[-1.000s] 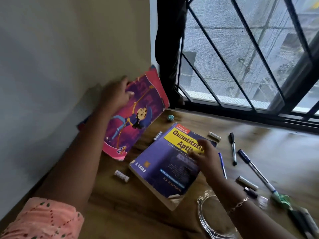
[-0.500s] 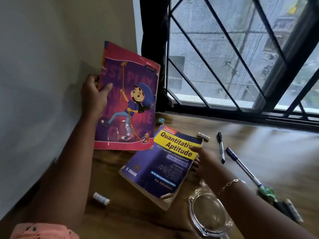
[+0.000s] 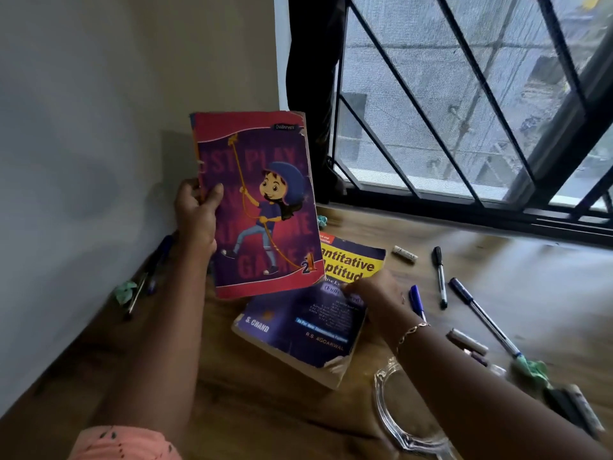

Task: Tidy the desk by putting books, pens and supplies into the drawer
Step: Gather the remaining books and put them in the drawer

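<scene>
Change since a second ago: the picture book [image 3: 262,207], then slanted against the wall, is now raised clear of the desk [image 3: 530,277] and upright. The pens it covered are exposed.

1. Wall-side pens [image 3: 156,263], with a green crumpled scrap [image 3: 125,290] just beside them. They lie at the foot of the wall, uncollected.
2. Left hand [image 3: 195,220]. Clamped on the picture book's spine edge, thumb across the front cover, fingers behind. The book is probably held upright so that it can be stacked with the next one.
3. Thick blue book [image 3: 298,327]. Flat on the desk, its upper left corner hidden behind the picture book.
4. Right hand [image 3: 374,293]. Lies on the thick book's cover near its right edge, fingers bent. Whether it pinches the edge or only presses cannot be told. It is likely steadying the book for a lift.
5. Loose supplies: blue pen [image 3: 417,302] just beside the right hand, white stick [image 3: 404,254], black marker [image 3: 439,277], long pen [image 3: 481,313]. All are scattered and untouched.
6. Glass dish [image 3: 408,419]. At the near edge, partly under the right forearm.
7. Drawer: not in view.
</scene>
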Tool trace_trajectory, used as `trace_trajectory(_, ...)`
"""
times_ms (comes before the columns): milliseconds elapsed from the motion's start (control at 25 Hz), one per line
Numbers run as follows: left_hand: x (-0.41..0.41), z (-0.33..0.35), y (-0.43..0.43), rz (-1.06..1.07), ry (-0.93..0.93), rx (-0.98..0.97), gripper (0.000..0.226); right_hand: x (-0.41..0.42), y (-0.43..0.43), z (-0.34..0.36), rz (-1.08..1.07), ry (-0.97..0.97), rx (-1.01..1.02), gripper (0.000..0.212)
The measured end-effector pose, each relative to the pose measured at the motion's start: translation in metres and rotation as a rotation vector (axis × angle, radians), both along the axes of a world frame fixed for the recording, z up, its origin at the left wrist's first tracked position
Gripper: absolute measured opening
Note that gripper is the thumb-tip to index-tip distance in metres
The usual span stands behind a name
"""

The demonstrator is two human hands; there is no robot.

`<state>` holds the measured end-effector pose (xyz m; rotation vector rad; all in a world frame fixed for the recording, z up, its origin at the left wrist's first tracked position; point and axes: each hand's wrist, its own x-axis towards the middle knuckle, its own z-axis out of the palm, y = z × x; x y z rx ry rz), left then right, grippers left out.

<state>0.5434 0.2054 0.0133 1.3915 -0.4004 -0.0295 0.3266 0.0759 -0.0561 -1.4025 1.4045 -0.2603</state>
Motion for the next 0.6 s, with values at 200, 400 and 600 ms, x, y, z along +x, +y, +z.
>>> trace_trajectory(200,-0.006,-0.021,-0.002,-0.025,0.128,-0.048,0.018,0.005,-0.013,0.006,-0.035,-0.046,0.078,0.019)
trace_trajectory(400,-0.003,-0.024,-0.005,-0.044,0.204,-0.039,0.03,0.005,-0.017,0.003,0.021,-0.119,0.116,0.009)
trace_trajectory(600,0.003,-0.019,-0.003,-0.089,0.277,-0.015,0.033,0.002,-0.016,0.008,0.096,-0.214,0.18,0.006)
